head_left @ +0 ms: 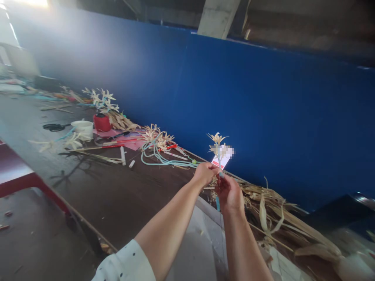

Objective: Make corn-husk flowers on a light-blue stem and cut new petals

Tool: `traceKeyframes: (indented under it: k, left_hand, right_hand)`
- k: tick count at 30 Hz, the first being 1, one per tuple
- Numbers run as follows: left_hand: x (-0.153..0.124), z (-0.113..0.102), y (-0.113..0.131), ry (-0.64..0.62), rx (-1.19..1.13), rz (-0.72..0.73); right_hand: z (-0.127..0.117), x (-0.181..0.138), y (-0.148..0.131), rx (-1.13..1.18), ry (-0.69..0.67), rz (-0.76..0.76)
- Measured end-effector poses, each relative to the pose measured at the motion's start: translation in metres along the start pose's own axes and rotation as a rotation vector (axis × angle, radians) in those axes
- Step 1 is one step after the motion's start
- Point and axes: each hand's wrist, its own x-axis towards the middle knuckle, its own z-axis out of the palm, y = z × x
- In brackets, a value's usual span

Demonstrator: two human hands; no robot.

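Note:
Both hands meet around the stem of a pale dried-husk flower (217, 139), which stands upright above them. My left hand (206, 174) pinches the stem just below the petals, its thumb and fingers pressed together. Slightly lower and to the right, my right hand (232, 193) closes on the stem, where a bit of light blue wrapping shows at its fingertips. Behind the bloom is a bright white-and-red screen or card (225, 160), partly blurred out. More husk flowers (158, 136) with light blue stems (158, 159) lie to the left of my hands.
Along the dark table (140, 195) sit a red thread spool (102, 123), a white tub (83, 129) and black scissors (55, 127). Dried husks (272, 203) pile at right. A blue partition (263, 101) borders the table's far side; a red-edged stool (32, 181) stands at left.

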Motion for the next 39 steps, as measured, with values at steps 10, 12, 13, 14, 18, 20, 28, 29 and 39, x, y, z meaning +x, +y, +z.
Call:
traceKeyframes:
  k: [10,12,13,14,18,20,28,29,39]
  left_hand:
    - [0.003,0.001,-0.003,0.003,0.073,0.053]
    - [0.003,0.0,-0.003,0.007,0.089,0.052]
    - [0.002,0.0,-0.003,0.01,0.101,0.051]
    - [0.002,0.0,-0.003,0.013,0.11,0.05]
    - [0.001,0.0,-0.002,0.001,0.109,0.057]
    - [0.001,0.0,-0.001,-0.01,0.106,0.063]
    - [-0.004,-0.003,0.004,0.018,0.182,0.116]
    - [-0.004,-0.003,0.005,0.017,0.185,0.122]
    - [-0.005,-0.002,0.007,0.033,0.229,0.111]
  right_hand:
    - [-0.003,0.005,0.008,-0.122,0.014,-0.091]
    - [-0.003,0.005,0.008,-0.163,0.025,-0.109]
    - [-0.004,0.005,0.008,-0.19,0.027,-0.119]
    - [-0.004,0.005,0.008,-0.218,0.027,-0.126]
    - [-0.008,0.007,0.006,-0.324,0.041,-0.141]
    - [-0.011,0.007,0.004,-0.413,0.043,-0.175]
    - [-0.015,0.003,-0.009,-0.939,0.036,-0.422]
    - [-0.014,0.003,-0.009,-0.964,0.037,-0.443]
    - [-0.009,-0.001,-0.005,-1.142,0.1,-0.629]
